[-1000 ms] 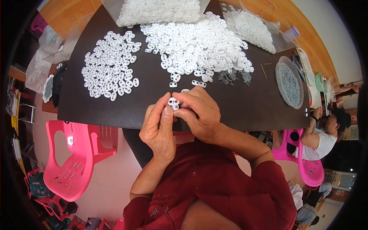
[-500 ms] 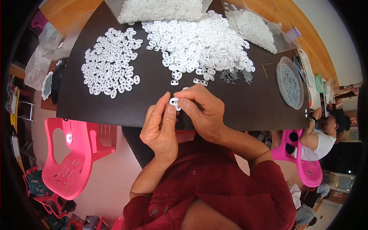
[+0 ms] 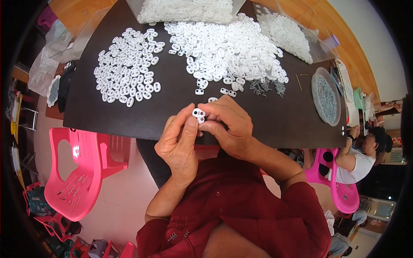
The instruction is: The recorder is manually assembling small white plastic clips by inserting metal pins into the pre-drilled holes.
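In front of my body, just past the table edge, a small white two-holed plastic piece is pinched in my left hand, between thumb and forefinger. A second white part seems to sit against its lower side. My right hand closes in from the other side, thumb and forefinger on the same piece; its other fingers are curled and partly hidden. Just beyond the fingertips lies a loose white piece. A large heap of white two-holed pieces spreads across the table beyond, with small grey spring-like parts at its near right.
A spread of white oval pieces lies at left. Clear bags of white parts stand behind. A round tub of grey parts and thin brass-coloured rods are at right. Pink chairs flank the table; a person sits at right.
My right thumb has shifted down off the face of the white piece, so both its holes now show. The loose piece beyond my fingers is more visible.
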Demonstrator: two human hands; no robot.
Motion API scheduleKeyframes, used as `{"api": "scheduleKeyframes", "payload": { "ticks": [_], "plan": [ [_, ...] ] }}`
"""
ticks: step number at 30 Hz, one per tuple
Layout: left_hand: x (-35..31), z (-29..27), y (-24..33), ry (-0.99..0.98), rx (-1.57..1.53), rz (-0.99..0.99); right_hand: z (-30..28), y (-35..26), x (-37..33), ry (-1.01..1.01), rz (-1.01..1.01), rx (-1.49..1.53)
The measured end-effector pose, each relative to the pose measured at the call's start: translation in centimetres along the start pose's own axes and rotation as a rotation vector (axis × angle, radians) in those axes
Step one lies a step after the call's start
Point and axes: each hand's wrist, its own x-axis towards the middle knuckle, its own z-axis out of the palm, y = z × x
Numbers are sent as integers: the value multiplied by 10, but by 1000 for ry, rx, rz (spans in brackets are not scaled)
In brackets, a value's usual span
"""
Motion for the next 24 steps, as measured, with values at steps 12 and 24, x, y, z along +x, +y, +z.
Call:
{"api": "scheduleKeyframes", "payload": {
  "ticks": [12,24],
  "plan": [
    [-1,-4,-4,-57,18,10,0,2,1,5,-15,7],
    [-3,0,-14,-27,227,249,5,0,-1,53,14,42]
  ]
}}
